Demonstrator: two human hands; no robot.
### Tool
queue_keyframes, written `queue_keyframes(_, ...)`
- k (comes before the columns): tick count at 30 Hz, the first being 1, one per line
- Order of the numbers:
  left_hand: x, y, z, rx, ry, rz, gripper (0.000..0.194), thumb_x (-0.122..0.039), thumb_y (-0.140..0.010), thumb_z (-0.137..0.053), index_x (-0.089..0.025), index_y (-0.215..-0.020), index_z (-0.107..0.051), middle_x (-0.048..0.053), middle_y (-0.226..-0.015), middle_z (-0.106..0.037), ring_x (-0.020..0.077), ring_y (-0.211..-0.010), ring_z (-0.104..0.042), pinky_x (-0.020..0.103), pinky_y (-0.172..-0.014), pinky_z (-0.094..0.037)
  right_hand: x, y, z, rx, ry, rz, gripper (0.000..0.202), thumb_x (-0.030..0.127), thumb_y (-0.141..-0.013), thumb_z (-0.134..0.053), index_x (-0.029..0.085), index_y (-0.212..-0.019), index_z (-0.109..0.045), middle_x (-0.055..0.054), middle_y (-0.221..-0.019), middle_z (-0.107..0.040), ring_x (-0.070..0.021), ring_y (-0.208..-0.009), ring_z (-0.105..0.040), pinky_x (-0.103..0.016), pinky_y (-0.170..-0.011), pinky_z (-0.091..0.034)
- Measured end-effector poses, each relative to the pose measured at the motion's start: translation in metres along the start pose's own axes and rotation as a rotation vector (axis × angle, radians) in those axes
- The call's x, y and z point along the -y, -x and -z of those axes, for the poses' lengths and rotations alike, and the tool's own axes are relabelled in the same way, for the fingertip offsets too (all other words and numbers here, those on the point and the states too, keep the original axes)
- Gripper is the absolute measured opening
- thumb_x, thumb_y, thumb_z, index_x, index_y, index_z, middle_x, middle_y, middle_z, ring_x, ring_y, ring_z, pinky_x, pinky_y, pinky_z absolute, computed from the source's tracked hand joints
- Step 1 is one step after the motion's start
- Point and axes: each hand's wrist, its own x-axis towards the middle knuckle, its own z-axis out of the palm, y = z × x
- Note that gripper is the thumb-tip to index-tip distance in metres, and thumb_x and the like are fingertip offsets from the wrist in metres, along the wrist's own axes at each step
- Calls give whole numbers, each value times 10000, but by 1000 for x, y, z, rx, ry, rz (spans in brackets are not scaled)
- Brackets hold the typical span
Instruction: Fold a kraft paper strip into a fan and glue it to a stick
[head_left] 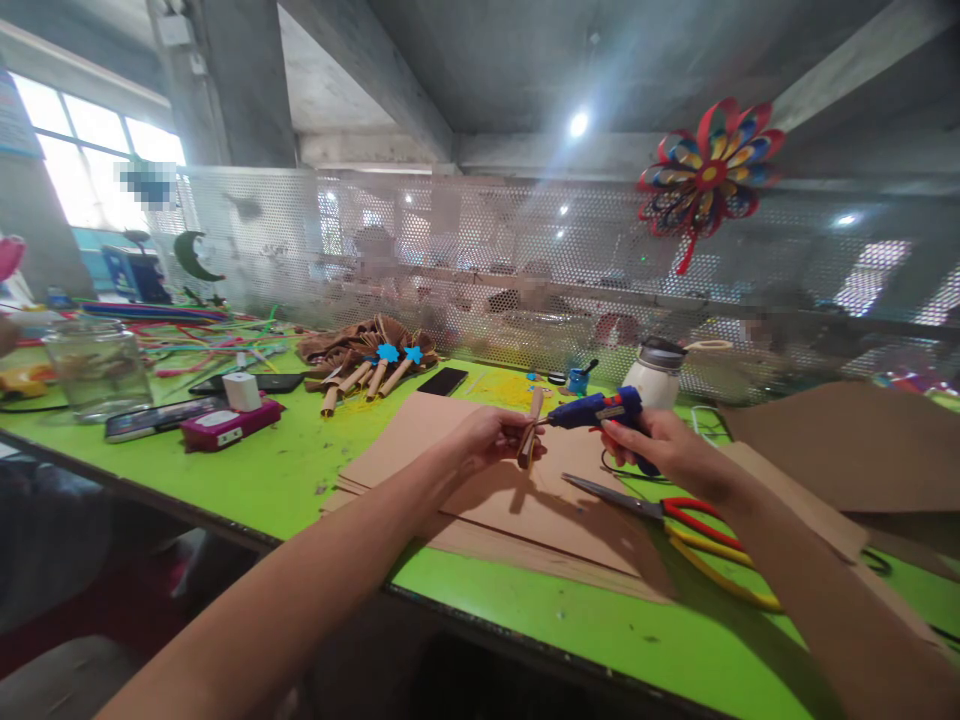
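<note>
My left hand (496, 438) pinches a small rolled piece of brown paper (528, 445) above a stack of brown paper sheets (495, 515). A blue hot glue gun (589, 411) is gripped in my right hand (670, 452), its nozzle pointing left and meeting or nearly meeting the paper piece; exact contact cannot be made out. Below the right hand lies a pair of scissors (660, 508) with red and yellow handles, blades partly over the sheets. My right wrist hides part of their handles.
Brown paper fans with rolled handles (375, 365) lie at the back. On the left are a glass jar (99, 370), phones (161, 418) and a maroon power strip (231, 424). A white bottle (652, 372) stands behind the glue gun. Larger brown sheets (847, 450) lie right. A perforated screen (480, 270) borders the green table (300, 490).
</note>
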Motion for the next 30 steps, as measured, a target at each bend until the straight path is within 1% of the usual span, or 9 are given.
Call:
queue_keyframes(16,0,-1,2,37,-26,7,204,-143,-799,-462,-41,-763,-635,103,-637,-653,191,-595,-654,270,-590,-489,9,3,-1,7,39,-9,377,512,-817,-481,151,-714,-518,-19,-611,-506,-112,-555,-451,-257,-523,-375)
queue_keyframes(22,2,-3,4,43,-28,26,223,-150,-805,-453,-33,-761,-638,98,-624,-649,186,-598,-653,280,-618,-498,1,1,2,5,78,17,386,495,-838,-462,146,-686,-525,-22,-603,-511,-112,-565,-456,-255,-535,-369)
queue_keyframes(26,0,-1,3,30,-42,16,227,-137,-808,-442,-34,-751,-636,90,-600,-644,179,-587,-649,272,-620,-496,0,1,2,-27,61,15,386,516,-807,-494,155,-677,-526,-14,-588,-502,-110,-537,-446,-253,-509,-371)
queue_keyframes(30,-1,0,2,13,-45,-4,209,-143,-798,-460,-34,-767,-636,97,-613,-648,182,-597,-651,273,-623,-495,5,2,4,-48,25,16,390,533,-788,-509,161,-669,-519,-16,-600,-508,-114,-544,-452,-255,-518,-378)
